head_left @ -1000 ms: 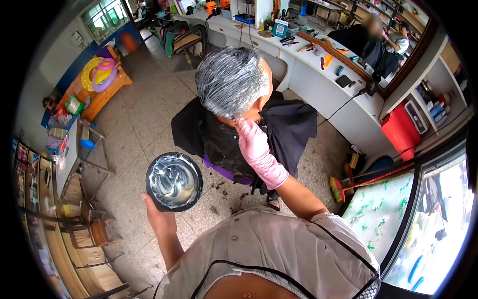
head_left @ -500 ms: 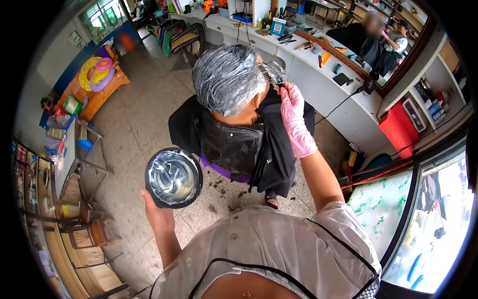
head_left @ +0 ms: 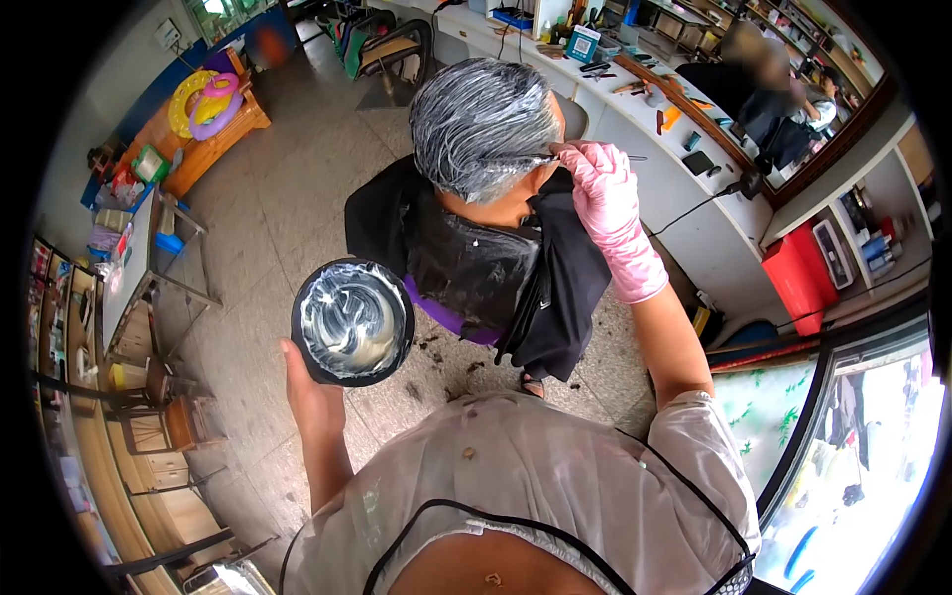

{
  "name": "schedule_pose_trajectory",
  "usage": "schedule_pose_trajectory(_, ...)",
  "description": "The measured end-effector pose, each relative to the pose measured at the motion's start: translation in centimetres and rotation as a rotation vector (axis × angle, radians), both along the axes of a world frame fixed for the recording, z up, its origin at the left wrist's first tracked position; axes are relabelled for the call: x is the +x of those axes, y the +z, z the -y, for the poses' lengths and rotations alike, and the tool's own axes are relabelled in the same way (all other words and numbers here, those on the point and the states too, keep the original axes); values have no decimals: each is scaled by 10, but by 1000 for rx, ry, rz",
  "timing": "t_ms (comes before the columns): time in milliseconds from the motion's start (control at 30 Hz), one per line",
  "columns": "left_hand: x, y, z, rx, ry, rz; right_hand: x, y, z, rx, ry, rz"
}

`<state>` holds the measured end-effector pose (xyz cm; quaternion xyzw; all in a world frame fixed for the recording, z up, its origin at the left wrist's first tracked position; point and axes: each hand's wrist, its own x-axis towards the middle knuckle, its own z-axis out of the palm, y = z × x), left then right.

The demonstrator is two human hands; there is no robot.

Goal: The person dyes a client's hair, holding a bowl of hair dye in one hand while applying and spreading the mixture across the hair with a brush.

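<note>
My left hand (head_left: 316,399), bare, grips a black mixing bowl (head_left: 406,335) from below and the side. White cream (head_left: 347,322) is smeared around inside it. A pink glove covers my right hand (head_left: 607,190), whose fingers are closed around a hair-dye brush (head_left: 526,158). The brush's thin handle end sticks out to the right, while its dark head lies against the side of a seated person's hair (head_left: 481,124). White cream coats that hair in streaks. A black cape (head_left: 476,268) drapes the person's shoulders and back.
A counter (head_left: 719,208) with tools runs along the right under a mirror (head_left: 813,149). A red box (head_left: 796,278) stands by the shelves. At left are a wooden bench (head_left: 218,149) with swim rings and a small table (head_left: 129,268). Hair clippings lie on the floor.
My right hand has turned and brought the brush from the front of the head to the hair near the ear. The bowl stays in my left hand, and the whole view has shifted slightly.
</note>
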<state>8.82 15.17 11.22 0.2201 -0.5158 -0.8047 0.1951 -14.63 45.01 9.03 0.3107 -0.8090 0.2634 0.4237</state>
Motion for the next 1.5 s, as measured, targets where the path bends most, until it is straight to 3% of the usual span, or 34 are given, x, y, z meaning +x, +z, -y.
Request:
schedule_pose_trajectory(100,0,-1,2,-7,-26,-1,12,12,2,285,-61,-36)
schedule_pose_trajectory(333,1,-3,4,28,-15,-21,32,16,9,511,-22,-3)
schedule_pose_trajectory(467,1,-11,7,27,7,-7,24,33,4,343,-6,-52)
schedule_pose_trajectory(667,3,-14,8,27,32,-23,15,7,14,514,3,-14)
schedule_pose_trajectory(933,5,-23,13,77,76,3,19,23,18,438,-43,-33)
schedule_pose_trajectory(1100,2,-25,8,85,102,-39,12,4,24,562,-21,33)
schedule_pose_trajectory(1200,1,-20,2,93,140,-22,10,16,9,521,129,-14)
schedule_pose_trajectory(1267,-1,-14,-5,93,158,-25,4,34,-11,439,108,-144)
schedule_pose_trajectory(1333,-2,-13,-7,75,171,-38,-23,32,-37,210,88,-159)
schedule_pose_trajectory(1400,-3,-12,-10,68,156,-44,-48,30,-59,-39,182,-23)
schedule_pose_trajectory(1500,-7,-9,-22,63,167,-52,-63,36,-68,-127,318,51)
